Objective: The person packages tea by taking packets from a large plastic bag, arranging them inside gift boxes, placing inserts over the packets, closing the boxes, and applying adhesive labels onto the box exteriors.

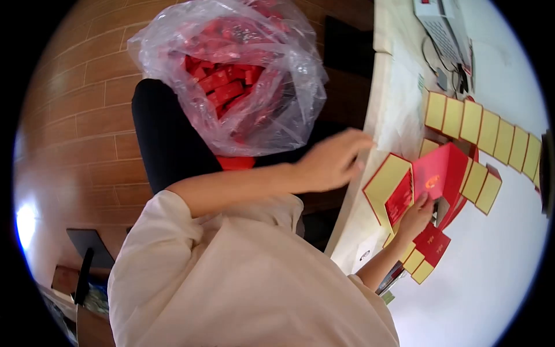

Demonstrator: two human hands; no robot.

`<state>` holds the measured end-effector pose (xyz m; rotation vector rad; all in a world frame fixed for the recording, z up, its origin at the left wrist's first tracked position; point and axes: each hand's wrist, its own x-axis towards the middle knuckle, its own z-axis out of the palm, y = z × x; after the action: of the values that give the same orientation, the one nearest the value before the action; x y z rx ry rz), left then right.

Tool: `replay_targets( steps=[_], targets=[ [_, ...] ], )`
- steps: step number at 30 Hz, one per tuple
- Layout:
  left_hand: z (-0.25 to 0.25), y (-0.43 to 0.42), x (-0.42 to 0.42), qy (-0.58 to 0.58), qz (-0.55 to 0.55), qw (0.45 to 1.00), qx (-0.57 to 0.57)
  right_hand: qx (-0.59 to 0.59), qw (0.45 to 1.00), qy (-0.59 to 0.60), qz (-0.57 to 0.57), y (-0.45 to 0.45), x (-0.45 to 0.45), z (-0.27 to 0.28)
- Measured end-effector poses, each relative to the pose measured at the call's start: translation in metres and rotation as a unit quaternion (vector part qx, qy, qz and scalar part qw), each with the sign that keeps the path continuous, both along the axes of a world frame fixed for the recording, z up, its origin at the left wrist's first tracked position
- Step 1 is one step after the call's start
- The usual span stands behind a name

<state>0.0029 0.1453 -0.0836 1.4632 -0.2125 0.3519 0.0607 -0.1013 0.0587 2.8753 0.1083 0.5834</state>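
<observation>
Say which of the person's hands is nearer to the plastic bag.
Left. The left hand is to the right of and below the plastic bag in the picture, near the table; the right hand is farther right, at the open box.

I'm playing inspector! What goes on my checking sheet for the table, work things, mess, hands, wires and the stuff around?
Surface: white table, running down the right of the view.
Job's things: open red-and-yellow box with a pink inner panel; a row of yellow-sided boxes beyond it; clear plastic bag holding red blocks.
Clutter: white vented device at the table's far end.
Hands: left hand blurred near the table edge, nothing seen in it; right hand at the pink panel, grip unclear.
Cables: dark cables beside the device.
Surroundings: brown plank-patterned floor.
</observation>
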Motion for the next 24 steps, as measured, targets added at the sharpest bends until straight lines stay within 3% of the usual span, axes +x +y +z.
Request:
replay_targets(
  steps=[1, 3, 4, 6, 7, 9, 10, 11, 13, 14, 16, 17, 18, 19, 22, 24],
  targets=[
    [-0.009, 0.024, -0.003, 0.028, 0.088, 0.995, -0.025, -0.001, 1.0, 0.009, 0.005, 0.033, -0.003, 0.001],
    [-0.044, 0.076, -0.009, 0.104, 0.162, 0.981, -0.027, 0.233, 0.961, 0.025, 0.148, 0.105, 0.0, -0.015],
    [-0.064, 0.101, -0.012, 0.148, 0.192, 0.97, -0.011, 0.288, 0.927, 0.056, 0.233, 0.131, 0.001, -0.037],
    [-0.111, 0.143, -0.022, 0.204, 0.254, 0.945, -0.002, 0.326, 0.864, 0.186, 0.335, 0.224, -0.008, -0.091],
    [-0.125, 0.163, -0.026, 0.241, 0.259, 0.934, -0.055, 0.366, 0.825, 0.311, 0.297, 0.257, -0.008, -0.122],
    [-0.149, 0.195, -0.039, 0.302, 0.287, 0.908, -0.052, 0.29, 0.765, 0.45, 0.358, 0.309, 0.001, -0.212],
    [-0.159, 0.21, -0.043, 0.318, 0.305, 0.896, -0.063, 0.231, 0.73, 0.574, 0.29, 0.329, 0.006, -0.256],
    [-0.169, 0.222, -0.046, 0.321, 0.321, 0.888, -0.077, 0.255, 0.639, 0.681, 0.252, 0.345, 0.013, -0.3],
    [-0.192, 0.247, -0.052, 0.352, 0.337, 0.871, -0.065, 0.334, 0.513, 0.785, 0.095, 0.39, 0.034, -0.342],
    [-0.202, 0.257, -0.054, 0.372, 0.335, 0.864, -0.047, 0.329, 0.524, 0.783, 0.061, 0.412, 0.055, -0.366],
    [-0.216, 0.28, -0.048, 0.409, 0.315, 0.854, -0.066, 0.323, 0.585, 0.722, 0.179, 0.456, 0.1, -0.369],
    [-0.226, 0.29, -0.042, 0.41, 0.359, 0.836, -0.068, 0.415, 0.523, 0.733, 0.133, 0.473, 0.141, -0.387],
    [-0.23, 0.297, -0.037, 0.409, 0.403, 0.816, -0.068, 0.494, 0.527, 0.668, 0.179, 0.483, 0.164, -0.376],
    [-0.231, 0.306, -0.033, 0.413, 0.402, 0.814, -0.07, 0.538, 0.574, 0.597, 0.156, 0.506, 0.183, -0.366],
    [-0.236, 0.331, -0.023, 0.358, 0.46, 0.81, -0.068, 0.582, 0.604, 0.427, 0.339, 0.543, 0.206, -0.345],
    [-0.243, 0.335, -0.022, 0.357, 0.458, 0.813, -0.042, 0.504, 0.684, 0.365, 0.382, 0.546, 0.192, -0.348]
  ],
)
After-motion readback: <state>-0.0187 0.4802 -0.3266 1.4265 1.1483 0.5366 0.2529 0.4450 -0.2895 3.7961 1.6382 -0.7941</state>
